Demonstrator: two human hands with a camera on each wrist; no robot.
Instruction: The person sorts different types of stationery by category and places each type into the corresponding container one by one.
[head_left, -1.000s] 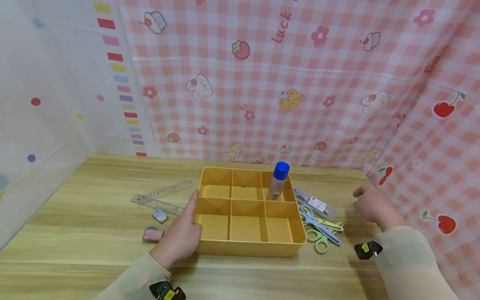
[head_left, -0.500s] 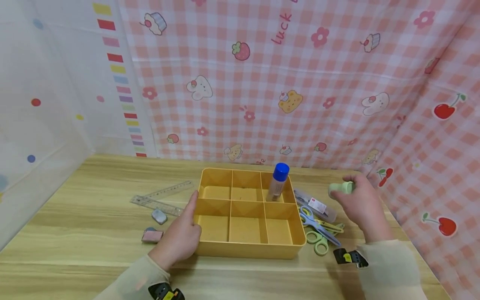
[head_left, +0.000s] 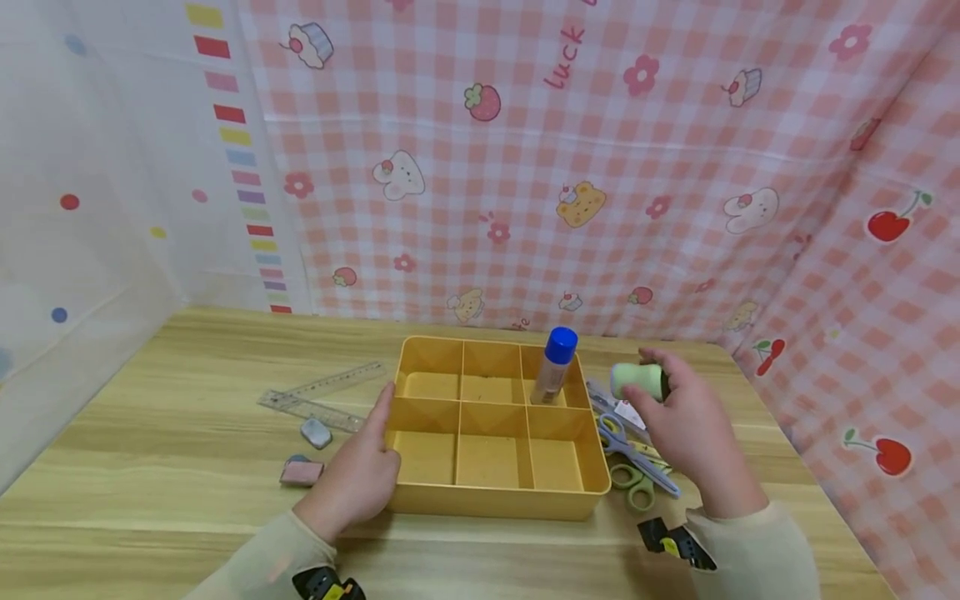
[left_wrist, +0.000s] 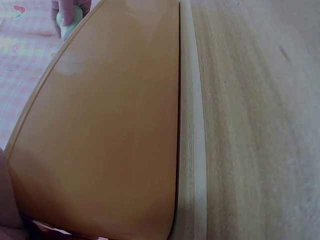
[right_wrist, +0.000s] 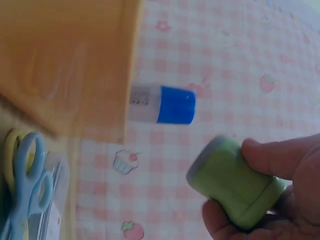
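My right hand (head_left: 686,417) holds a small pale green cylinder (head_left: 636,381) with a narrowed waist and a grey end (right_wrist: 204,156), pinched between thumb and fingers. It is above the table, just right of a yellow divided box (head_left: 495,500). My left hand (head_left: 356,475) rests against the box's left wall, index finger straight along it. In the left wrist view, the box's outer wall (left_wrist: 100,125) fills much of the picture. A clear glue stick with a blue cap (head_left: 561,346) stands in the box's back right compartment.
Right of the box lie blue scissors (head_left: 637,458), green scissors (head_left: 633,485), something yellow (head_left: 652,454) and a clear case (head_left: 630,417), partly behind the right hand. At left are clear rulers (head_left: 322,396), a grey-blue lump (head_left: 316,432) and a pink block (head_left: 302,473).
My right hand has come left from the table's right side, carrying the green cylinder toward the box. The left hand and the box have hardly moved.
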